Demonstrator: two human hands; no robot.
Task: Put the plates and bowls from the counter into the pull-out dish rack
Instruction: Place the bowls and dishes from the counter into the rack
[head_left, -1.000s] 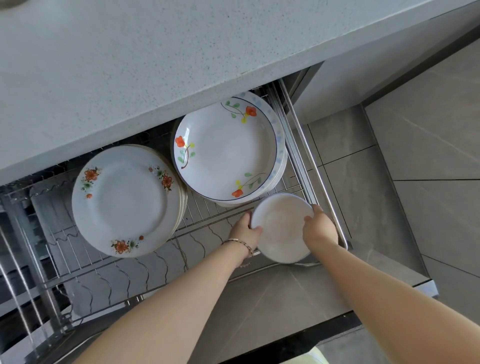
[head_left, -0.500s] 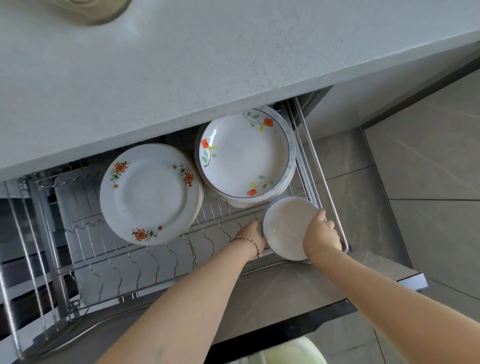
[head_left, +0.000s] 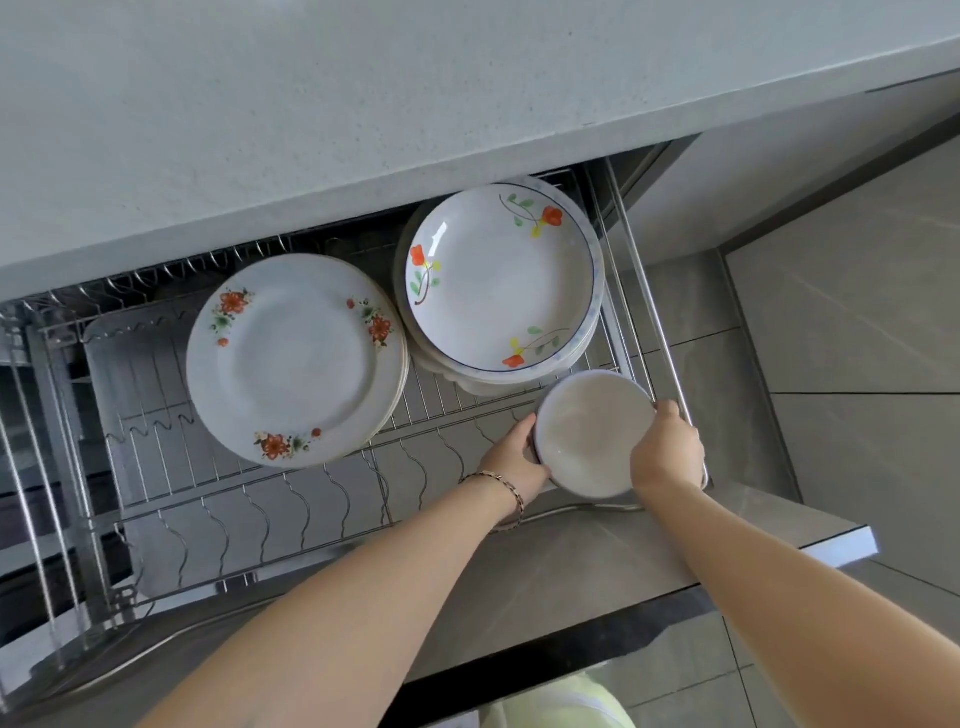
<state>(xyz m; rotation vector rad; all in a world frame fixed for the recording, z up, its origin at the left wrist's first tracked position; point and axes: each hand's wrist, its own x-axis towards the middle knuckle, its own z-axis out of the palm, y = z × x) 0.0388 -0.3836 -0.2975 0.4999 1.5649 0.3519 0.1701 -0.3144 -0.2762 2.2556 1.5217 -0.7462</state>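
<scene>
A plain white bowl (head_left: 589, 431) sits low in the front right corner of the pull-out wire dish rack (head_left: 270, 509). My left hand (head_left: 514, 460) grips its left rim and my right hand (head_left: 667, 452) grips its right rim. In the rack's middle lies a stack of flat plates with orange flowers (head_left: 296, 358). Behind the bowl, at the rack's back right, rests a stack of deep plates with red and yellow flowers (head_left: 501, 280). I cannot tell whether the bowl touches the rack wires.
The grey speckled counter (head_left: 363, 104) overhangs the back of the rack. The drawer's grey front panel (head_left: 597, 551) runs below my arms. Grey floor tiles (head_left: 857, 338) lie to the right. Bare wire slots fill the rack's front left.
Both hands have kept hold of the bowl at the rack's front right corner. The view has shifted, so the rack and plates appear further right.
</scene>
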